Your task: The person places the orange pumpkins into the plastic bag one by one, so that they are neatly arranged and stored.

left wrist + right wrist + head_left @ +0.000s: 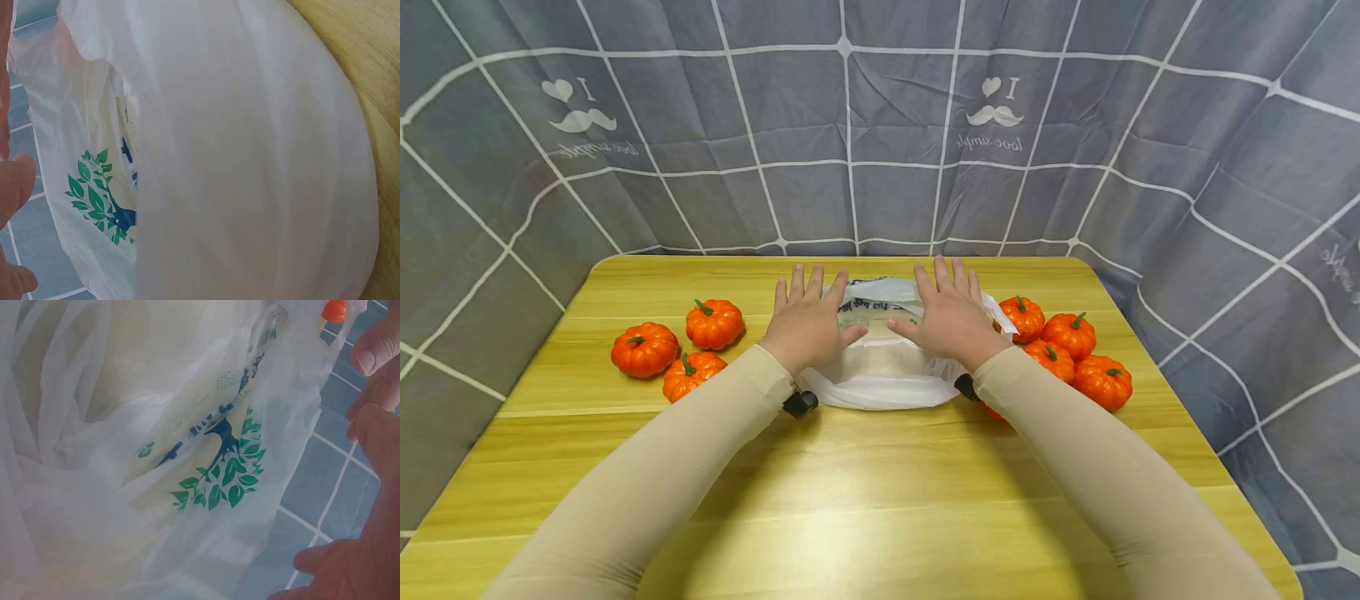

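Note:
A white plastic bag (887,387) with its mouth spread wide stands in the middle of the table, between both hands. Green leaves and dark lettering are printed on it, and the leaf print (94,194) shows in the left wrist view too. The left hand (808,329), fingers straight and spread, is over the bag's left side. Over its right side the right hand (951,321) is spread the same way. Neither hand grips anything; whether they touch the bag, I cannot tell. In the right wrist view, the bag's printed wall (231,469) is beside the right fingers (381,356).
Three small orange pumpkins (643,350) lie left of the bag. Several more pumpkins (1103,383) cluster on its right, partly hidden by the right arm. Beneath is a wooden table (850,517); a grey checked curtain (887,125) hangs behind and along the sides.

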Tool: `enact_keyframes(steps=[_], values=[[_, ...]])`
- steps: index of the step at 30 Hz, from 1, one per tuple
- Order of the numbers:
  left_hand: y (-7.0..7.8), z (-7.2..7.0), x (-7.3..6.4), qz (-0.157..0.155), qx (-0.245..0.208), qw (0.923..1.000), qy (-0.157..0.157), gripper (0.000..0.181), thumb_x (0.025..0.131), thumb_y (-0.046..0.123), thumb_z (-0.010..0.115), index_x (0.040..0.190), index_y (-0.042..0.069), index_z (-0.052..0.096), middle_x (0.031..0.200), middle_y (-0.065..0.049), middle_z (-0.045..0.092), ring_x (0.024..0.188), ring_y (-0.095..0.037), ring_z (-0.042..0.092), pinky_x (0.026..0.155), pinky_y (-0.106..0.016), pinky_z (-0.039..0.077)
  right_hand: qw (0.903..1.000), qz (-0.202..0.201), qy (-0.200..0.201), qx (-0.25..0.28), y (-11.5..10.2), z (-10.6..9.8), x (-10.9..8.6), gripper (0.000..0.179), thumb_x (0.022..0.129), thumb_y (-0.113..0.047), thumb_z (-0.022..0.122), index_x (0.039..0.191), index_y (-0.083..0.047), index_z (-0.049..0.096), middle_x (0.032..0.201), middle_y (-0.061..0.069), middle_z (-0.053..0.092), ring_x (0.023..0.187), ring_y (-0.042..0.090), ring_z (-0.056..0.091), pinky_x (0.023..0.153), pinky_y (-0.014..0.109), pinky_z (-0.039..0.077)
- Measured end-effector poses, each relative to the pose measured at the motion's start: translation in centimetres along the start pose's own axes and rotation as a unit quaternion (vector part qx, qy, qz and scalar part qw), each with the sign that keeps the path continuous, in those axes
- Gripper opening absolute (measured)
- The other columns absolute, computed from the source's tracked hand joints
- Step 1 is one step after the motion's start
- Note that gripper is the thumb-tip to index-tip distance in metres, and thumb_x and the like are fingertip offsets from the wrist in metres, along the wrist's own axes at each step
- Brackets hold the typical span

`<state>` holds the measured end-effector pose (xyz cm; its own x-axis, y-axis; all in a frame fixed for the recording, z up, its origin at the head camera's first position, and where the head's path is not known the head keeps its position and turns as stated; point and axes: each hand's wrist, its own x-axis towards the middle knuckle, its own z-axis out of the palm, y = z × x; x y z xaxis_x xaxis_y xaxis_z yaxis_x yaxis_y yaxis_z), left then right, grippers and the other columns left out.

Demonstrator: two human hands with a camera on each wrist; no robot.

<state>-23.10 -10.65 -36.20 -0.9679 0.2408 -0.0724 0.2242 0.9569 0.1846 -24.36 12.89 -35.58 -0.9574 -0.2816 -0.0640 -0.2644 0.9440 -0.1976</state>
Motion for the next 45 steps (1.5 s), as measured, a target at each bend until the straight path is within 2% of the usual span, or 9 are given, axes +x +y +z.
enact_keyframes(steps=[8, 13, 17, 23, 27, 32, 36, 39, 45], values=[[-0.3, 0.0, -0.2, -0.002, -0.015, 0.9999, 0.002, 0.095, 0.101, 0.066, 0.054, 0.171, 0.018, 0.012, 0.176, -0.025, 0.003, 0.161, -0.052, -0.006, 0.128, -0.071, -0.001, 0.9999, -0.002, 0.012, 0.009, -0.1, -0.6, -0.1, 0.105, 0.096, -0.075, 0.053, 0.171, -0.016, 0.009, 0.177, 0.017, -0.009, 0.163, 0.044, -0.014, 0.131, 0.063, -0.006], [-1.2, -0.2, -0.8, -0.011, -0.026, 0.9996, 0.003, 0.096, 0.1, 0.064, 0.057, 0.171, 0.019, 0.012, 0.176, -0.025, 0.005, 0.161, -0.053, -0.004, 0.129, -0.07, 0.0, 0.9992, -0.006, 0.036, 0.018, 0.0, -2.5, -0.8, 0.107, 0.096, -0.075, 0.054, 0.171, -0.016, 0.007, 0.177, 0.018, -0.006, 0.163, 0.045, -0.012, 0.131, 0.063, -0.005], [-2.0, -0.2, -1.4, -0.013, -0.04, 0.9991, -0.009, 0.095, 0.1, 0.061, 0.06, 0.171, 0.02, 0.012, 0.176, -0.026, 0.004, 0.16, -0.055, -0.002, 0.129, -0.07, 0.002, 0.9983, -0.005, 0.05, 0.03, 1.1, -4.3, -1.8, 0.107, 0.096, -0.073, 0.055, 0.171, -0.016, 0.006, 0.177, 0.019, -0.006, 0.163, 0.046, -0.013, 0.131, 0.063, -0.007], [-2.9, -0.3, -2.4, -0.01, -0.065, 0.9974, -0.029, 0.085, 0.102, 0.053, 0.06, 0.17, 0.023, 0.019, 0.175, -0.028, 0.007, 0.159, -0.058, 0.005, 0.127, -0.072, 0.013, 0.998, 0.005, 0.048, 0.041, 5.0, -6.0, -4.0, 0.102, 0.1, -0.066, 0.055, 0.171, -0.012, 0.004, 0.176, 0.023, -0.009, 0.161, 0.05, -0.015, 0.129, 0.067, -0.006], [-3.4, -0.1, -2.8, -0.015, -0.101, 0.9939, -0.041, 0.079, 0.103, 0.05, 0.061, 0.169, 0.024, 0.026, 0.175, -0.027, 0.007, 0.16, -0.054, 0.011, 0.122, -0.074, 0.025, 0.998, 0.022, 0.039, 0.044, 8.8, -6.1, -5.5, 0.102, 0.101, -0.063, 0.056, 0.17, -0.008, 0.004, 0.175, 0.027, -0.009, 0.159, 0.054, -0.015, 0.128, 0.07, -0.003], [-4.0, 0.1, -2.9, -0.013, -0.14, 0.989, -0.048, 0.075, 0.103, 0.047, 0.061, 0.167, 0.023, 0.031, 0.175, -0.027, 0.008, 0.157, -0.051, 0.026, 0.118, -0.071, 0.036, 0.9975, 0.049, 0.016, 0.047, 13.3, -5.6, -7.2, 0.103, 0.102, -0.062, 0.056, 0.17, -0.005, 0.003, 0.173, 0.03, -0.012, 0.155, 0.061, -0.016, 0.124, 0.076, -0.002], [-4.5, 0.3, -2.9, -0.014, -0.156, 0.986, -0.057, 0.072, 0.103, 0.046, 0.061, 0.166, 0.021, 0.035, 0.175, -0.027, 0.01, 0.155, -0.053, 0.031, 0.117, -0.071, 0.037, 0.9965, 0.064, -0.017, 0.052, 16.3, -4.8, -8.6, 0.104, 0.103, -0.063, 0.054, 0.169, -0.004, 0.0, 0.172, 0.032, -0.015, 0.153, 0.065, -0.015, 0.122, 0.079, -0.002], [-4.8, 0.5, -2.9, -0.017, -0.159, 0.9855, -0.058, 0.071, 0.103, 0.045, 0.061, 0.165, 0.02, 0.037, 0.174, -0.027, 0.013, 0.155, -0.052, 0.029, 0.118, -0.072, 0.036, 0.995, 0.069, -0.04, 0.06, 18.3, -4.1, -9.5, 0.104, 0.103, -0.062, 0.054, 0.169, -0.004, -0.002, 0.171, 0.033, -0.017, 0.152, 0.066, -0.015, 0.12, 0.081, 0.0], [-5.0, 0.8, -2.9, -0.02, -0.154, 0.9863, -0.056, 0.07, 0.102, 0.044, 0.062, 0.163, 0.016, 0.04, 0.171, -0.027, 0.024, 0.155, -0.051, 0.03, 0.12, -0.071, 0.034, 0.9912, 0.065, -0.065, 0.096, 21.4, -2.8, -11.4, 0.108, 0.101, -0.059, 0.062, 0.169, -0.003, 0.0, 0.17, 0.036, -0.013, 0.151, 0.069, -0.012, 0.115, 0.086, 0.007]])
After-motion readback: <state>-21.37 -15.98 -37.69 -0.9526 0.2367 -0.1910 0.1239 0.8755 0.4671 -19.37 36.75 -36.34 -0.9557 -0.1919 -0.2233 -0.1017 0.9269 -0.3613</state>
